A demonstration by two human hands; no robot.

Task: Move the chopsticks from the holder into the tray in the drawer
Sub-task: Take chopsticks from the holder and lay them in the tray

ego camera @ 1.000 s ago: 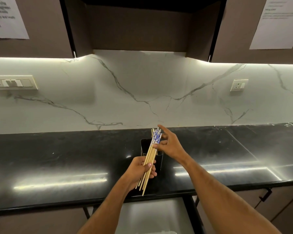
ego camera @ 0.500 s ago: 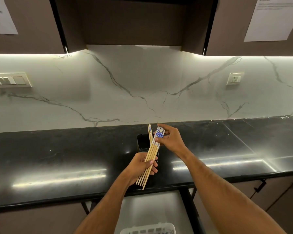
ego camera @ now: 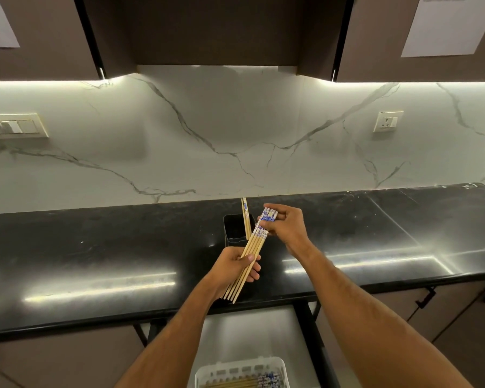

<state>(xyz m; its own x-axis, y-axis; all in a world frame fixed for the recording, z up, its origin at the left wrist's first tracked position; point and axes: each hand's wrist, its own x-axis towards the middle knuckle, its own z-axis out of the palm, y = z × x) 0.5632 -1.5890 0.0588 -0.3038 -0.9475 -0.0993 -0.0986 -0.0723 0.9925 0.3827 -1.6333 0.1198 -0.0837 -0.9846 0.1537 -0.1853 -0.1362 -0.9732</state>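
1. Above the black tabletop [ego camera: 95, 261], a bundle of chopsticks [ego camera: 251, 253] is held in both hands, and the likeliest slip is one stick sliding out. They are smooth, thin and only loosely fanned, so a slack hold or a steep tilt could let a stick drop onto the tabletop or past the drawer [ego camera: 252, 331].

2. A second risk is uneven ends. If the bundle reaches the tray [ego camera: 207, 372] splayed, tips could catch on its rim or on the sticks already lying in it, and some could end up across the rim instead of inside.

3. A third risk is the holder [ego camera: 235, 229]. It stands just behind the hands with two sticks [ego camera: 246, 219] upright in it; a knock from a wrist could tip it or scatter them. Those two also mean the task looks unfinished.

4. The left hand [ego camera: 234, 268] has its fingers curled round the bundle's lower half, the plain tips poking out below it toward the drawer.

5. The right hand [ego camera: 284, 225] pinches the blue-patterned top ends, seemingly squaring them up.

6. So the bundle slants between the hands, in front of the holder and well above the tray, which sits in the open drawer below the tabletop's edge, near the person.
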